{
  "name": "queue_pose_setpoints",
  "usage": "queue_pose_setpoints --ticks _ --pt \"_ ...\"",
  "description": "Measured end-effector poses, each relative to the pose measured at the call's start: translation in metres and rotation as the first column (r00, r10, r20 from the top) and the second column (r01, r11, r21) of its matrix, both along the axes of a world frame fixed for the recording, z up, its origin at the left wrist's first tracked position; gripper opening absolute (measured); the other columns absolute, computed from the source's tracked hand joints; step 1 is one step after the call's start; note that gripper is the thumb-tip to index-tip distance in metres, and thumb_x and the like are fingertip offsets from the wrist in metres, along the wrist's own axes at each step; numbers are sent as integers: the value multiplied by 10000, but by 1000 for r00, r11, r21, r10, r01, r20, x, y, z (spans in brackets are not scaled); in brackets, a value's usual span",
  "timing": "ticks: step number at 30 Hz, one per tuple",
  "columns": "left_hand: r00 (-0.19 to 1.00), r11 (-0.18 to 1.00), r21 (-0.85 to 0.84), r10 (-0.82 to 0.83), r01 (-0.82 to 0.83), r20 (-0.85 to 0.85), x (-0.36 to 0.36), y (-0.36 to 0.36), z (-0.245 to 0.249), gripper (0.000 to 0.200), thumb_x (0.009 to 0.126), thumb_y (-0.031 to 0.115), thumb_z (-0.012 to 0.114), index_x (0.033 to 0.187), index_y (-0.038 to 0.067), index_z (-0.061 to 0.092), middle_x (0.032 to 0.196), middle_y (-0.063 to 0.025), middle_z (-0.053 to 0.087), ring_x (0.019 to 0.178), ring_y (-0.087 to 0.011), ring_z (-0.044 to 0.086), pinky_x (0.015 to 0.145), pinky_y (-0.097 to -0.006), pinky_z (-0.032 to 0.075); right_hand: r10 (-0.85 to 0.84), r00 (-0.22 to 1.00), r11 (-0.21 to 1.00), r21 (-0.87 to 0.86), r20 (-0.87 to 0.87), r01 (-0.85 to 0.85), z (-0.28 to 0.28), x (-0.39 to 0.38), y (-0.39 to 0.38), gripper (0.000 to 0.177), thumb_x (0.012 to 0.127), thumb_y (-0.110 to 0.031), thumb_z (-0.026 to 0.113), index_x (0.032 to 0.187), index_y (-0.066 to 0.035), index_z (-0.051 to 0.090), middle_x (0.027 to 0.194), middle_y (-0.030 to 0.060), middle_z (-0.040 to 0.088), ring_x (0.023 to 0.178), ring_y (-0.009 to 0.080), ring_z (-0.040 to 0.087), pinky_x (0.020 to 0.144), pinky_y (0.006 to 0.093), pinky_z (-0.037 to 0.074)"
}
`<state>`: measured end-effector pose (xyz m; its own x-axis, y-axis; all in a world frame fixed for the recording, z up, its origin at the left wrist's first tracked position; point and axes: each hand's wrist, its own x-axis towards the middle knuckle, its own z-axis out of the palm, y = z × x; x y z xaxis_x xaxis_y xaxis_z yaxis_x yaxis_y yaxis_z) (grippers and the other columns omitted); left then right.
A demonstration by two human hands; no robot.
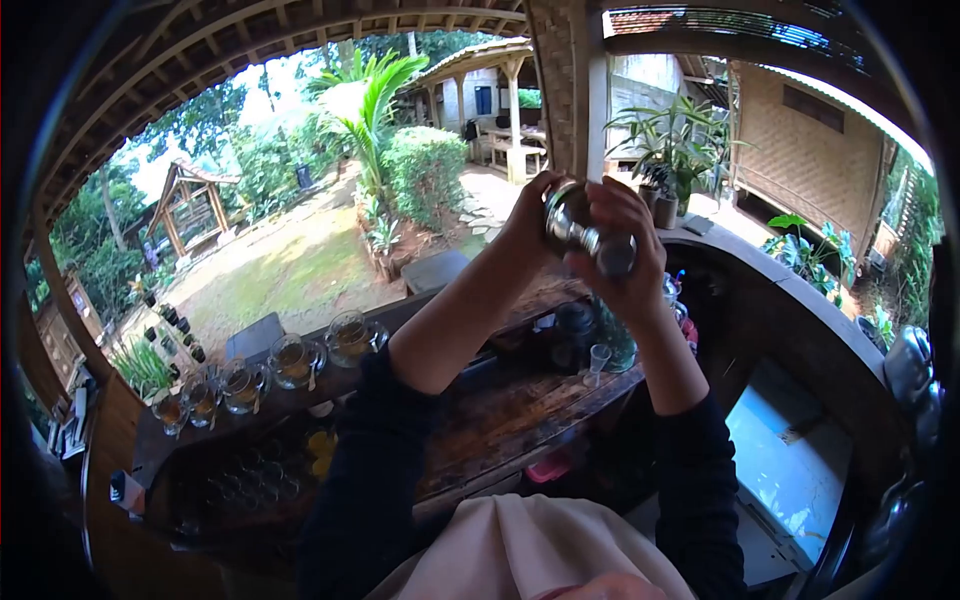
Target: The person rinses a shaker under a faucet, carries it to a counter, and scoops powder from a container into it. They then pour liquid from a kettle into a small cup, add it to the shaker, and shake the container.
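Both hands are raised in front of me, closed around a shiny metal cocktail shaker (572, 228). My left hand (533, 215) grips its left side, and my right hand (632, 225) wraps over the right side. The shaker is tilted, with its narrow rounded end pointing toward me and to the right. Fingers hide part of its body. Below the hands, a small clear cup (598, 362) stands on the wooden worktop (500, 430), beside a large greenish glass jar (615, 335) partly behind my right forearm.
Several glass cups of amber drink (292, 362) line the raised counter at left, with spoons beside them. Upturned clear glasses (255, 485) sit on a lower shelf. A pale-topped chest (785, 465) stands at right, inside the curved counter (790, 290). Potted plants (680, 150) stand beyond.
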<state>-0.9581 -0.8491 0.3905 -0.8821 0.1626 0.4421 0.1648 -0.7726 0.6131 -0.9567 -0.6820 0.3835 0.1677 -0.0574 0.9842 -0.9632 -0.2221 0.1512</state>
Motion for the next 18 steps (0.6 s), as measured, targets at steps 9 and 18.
queue_pose_setpoints --ticks 9,18 --pt "955 969 -200 -188 143 -230 14 63 36 407 938 338 509 1197 24 509 1088 -143 626 996 -242 629 861 -387 537 -119 881 989 -133 -457 65 12 -1 70 415 724 -440 763 1001 -191 579 1101 33 644 1061 330 595 930 497 440" --pt "701 934 -332 -148 -134 -698 4 91 20 447 937 309 538 1319 120 403 1216 -101 559 1107 -203 575 916 -361 500 -161 827 984 -152 -539 92 9 10 102 393 710 -297 804 1032 -191 604 1048 -107 624 1065 241 598 928 400 458"
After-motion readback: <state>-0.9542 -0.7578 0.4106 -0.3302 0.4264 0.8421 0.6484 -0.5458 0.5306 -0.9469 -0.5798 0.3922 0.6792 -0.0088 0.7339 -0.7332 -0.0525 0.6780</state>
